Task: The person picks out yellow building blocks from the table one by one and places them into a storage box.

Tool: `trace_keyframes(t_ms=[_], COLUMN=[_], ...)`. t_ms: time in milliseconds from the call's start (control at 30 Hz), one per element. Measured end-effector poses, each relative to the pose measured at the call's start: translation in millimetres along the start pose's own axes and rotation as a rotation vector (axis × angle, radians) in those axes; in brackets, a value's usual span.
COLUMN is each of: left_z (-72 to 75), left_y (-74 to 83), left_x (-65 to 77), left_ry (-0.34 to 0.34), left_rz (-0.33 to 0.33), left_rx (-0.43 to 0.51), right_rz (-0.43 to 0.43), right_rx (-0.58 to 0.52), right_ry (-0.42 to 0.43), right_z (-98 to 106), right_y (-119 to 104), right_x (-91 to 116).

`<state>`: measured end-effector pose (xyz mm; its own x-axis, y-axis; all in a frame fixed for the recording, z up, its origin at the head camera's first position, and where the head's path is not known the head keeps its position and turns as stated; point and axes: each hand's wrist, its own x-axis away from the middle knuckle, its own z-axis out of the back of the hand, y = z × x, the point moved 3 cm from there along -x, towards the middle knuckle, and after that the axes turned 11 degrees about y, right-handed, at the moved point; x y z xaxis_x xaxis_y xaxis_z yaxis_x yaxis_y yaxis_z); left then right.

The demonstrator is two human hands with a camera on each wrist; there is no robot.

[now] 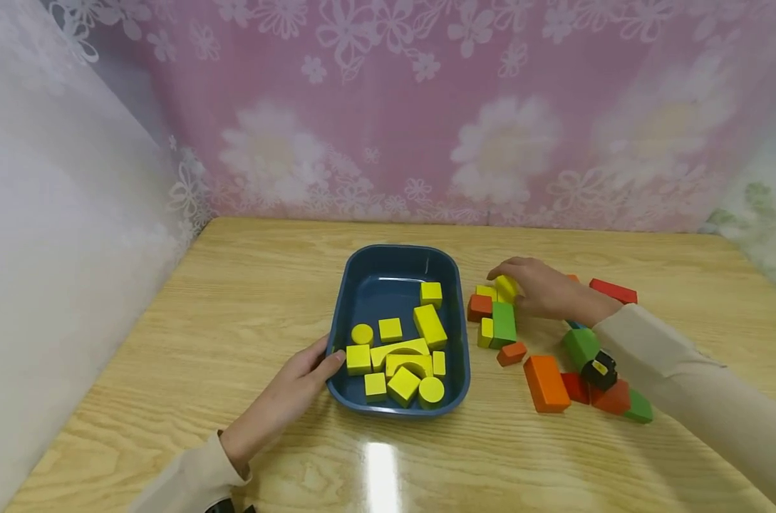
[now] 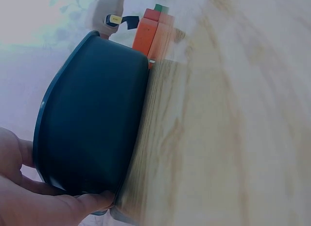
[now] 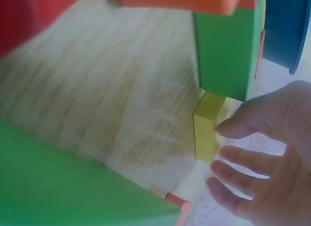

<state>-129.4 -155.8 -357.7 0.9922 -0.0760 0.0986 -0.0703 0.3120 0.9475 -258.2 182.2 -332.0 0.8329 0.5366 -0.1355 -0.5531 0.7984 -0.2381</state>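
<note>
My left hand (image 1: 307,370) grips the left wall of a dark blue tray (image 1: 462,342), thumb over the rim. In the left wrist view its fingers press the tray's outer side. Yellow blocks lie in the tray: cubes, discs, arches and a long block (image 1: 430,326). At the right, my right hand (image 1: 541,288) reaches over a yellow block (image 1: 507,288). The right wrist view shows its thumb tip overlapping that yellow block (image 3: 206,133), with the fingers spread and mostly straight. Next to it are another yellow block (image 1: 486,291) and a green block (image 1: 504,324).
Red, orange and green blocks lie scattered around the right forearm, among them an orange block (image 1: 546,383), a small orange-red block (image 1: 511,353) and a red block (image 1: 613,291). The wooden table (image 1: 253,299) ends at a pink flowered curtain (image 1: 375,128).
</note>
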Motion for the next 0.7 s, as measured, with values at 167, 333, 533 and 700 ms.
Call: trace_keyframes(t_ms=[167, 333, 533, 700], left_z=[-0.5, -0.8, 0.7, 0.1], left_y=[0.3, -0.4, -0.5, 0.1], left_x=[-0.6, 0.4, 1.2, 1.5], left_ry=[-0.003, -0.008, -0.008, -0.012], left_rz=[-0.003, 0.005, 0.001, 0.003], left_rx=[0.003, 0.008, 0.003, 0.012], right_rz=[-0.049, -0.039, 0.017, -0.027], right_rx=[0.020, 0.006, 0.009, 0.021], right_ry=[-0.105, -0.065, 0.024, 0.048], right_z=[-3.6, -6.4, -0.4, 8.3], right_y=[-0.3, -0.4, -1.7, -5.3], right_x=[0.5, 2.3, 0.1, -7.5])
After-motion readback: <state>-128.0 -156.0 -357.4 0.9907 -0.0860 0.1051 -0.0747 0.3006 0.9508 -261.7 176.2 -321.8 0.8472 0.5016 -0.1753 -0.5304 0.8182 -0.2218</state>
